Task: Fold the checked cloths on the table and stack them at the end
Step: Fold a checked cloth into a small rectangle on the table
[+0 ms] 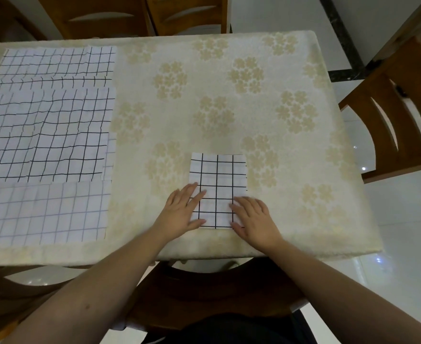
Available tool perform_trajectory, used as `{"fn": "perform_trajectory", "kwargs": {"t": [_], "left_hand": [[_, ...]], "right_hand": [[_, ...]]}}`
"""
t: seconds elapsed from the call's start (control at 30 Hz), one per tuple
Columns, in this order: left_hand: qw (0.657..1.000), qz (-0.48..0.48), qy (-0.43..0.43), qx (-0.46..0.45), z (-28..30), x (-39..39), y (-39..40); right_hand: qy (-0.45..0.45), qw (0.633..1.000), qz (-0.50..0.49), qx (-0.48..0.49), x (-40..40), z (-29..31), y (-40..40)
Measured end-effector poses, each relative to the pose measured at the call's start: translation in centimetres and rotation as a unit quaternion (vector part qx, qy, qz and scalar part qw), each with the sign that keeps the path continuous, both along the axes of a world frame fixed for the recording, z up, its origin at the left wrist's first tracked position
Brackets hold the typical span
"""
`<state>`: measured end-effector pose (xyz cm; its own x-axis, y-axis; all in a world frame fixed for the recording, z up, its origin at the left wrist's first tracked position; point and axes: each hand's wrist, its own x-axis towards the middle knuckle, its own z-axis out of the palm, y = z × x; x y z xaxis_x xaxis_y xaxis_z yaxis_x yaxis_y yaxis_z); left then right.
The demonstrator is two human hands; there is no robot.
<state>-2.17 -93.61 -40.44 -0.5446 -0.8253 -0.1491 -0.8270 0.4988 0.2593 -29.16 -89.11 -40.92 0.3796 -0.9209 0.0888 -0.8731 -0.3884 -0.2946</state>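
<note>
The left hand and the right hand are lying flat, fingers straight, pressing the near corners of a folded checked cloth that is sitting at the tabletop's near edge. Three unfolded checked cloths are overlapping along the left edge of the floral-covered table. Wooden chairs are standing around.

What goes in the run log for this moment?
step: flattening folded cloth | left hand: flat on it | right hand: flat on it | unfolded cloths: table's left side
</note>
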Motion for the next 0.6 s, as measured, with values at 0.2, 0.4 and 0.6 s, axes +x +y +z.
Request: {"fn": "perform_trajectory", "kwargs": {"t": [0.2, 0.4, 0.6], "left_hand": [[0.989, -0.106, 0.051, -0.089, -0.2, 1.5, 1.9], [0.987, -0.105, 0.016, -0.117, 0.0, 1.2, 1.8], [0.976, -0.147, -0.035, -0.154, 0.8, 0.6, 1.6]], "right_hand": [[0.033, 0.995, 0.095, 0.024, 2.6, 0.0, 0.8], [0.071, 0.994, 0.075, -0.019, 3.2, 0.0, 0.8], [0.084, 0.993, 0.067, -0.041, 3.0, 0.7, 0.4]]}}
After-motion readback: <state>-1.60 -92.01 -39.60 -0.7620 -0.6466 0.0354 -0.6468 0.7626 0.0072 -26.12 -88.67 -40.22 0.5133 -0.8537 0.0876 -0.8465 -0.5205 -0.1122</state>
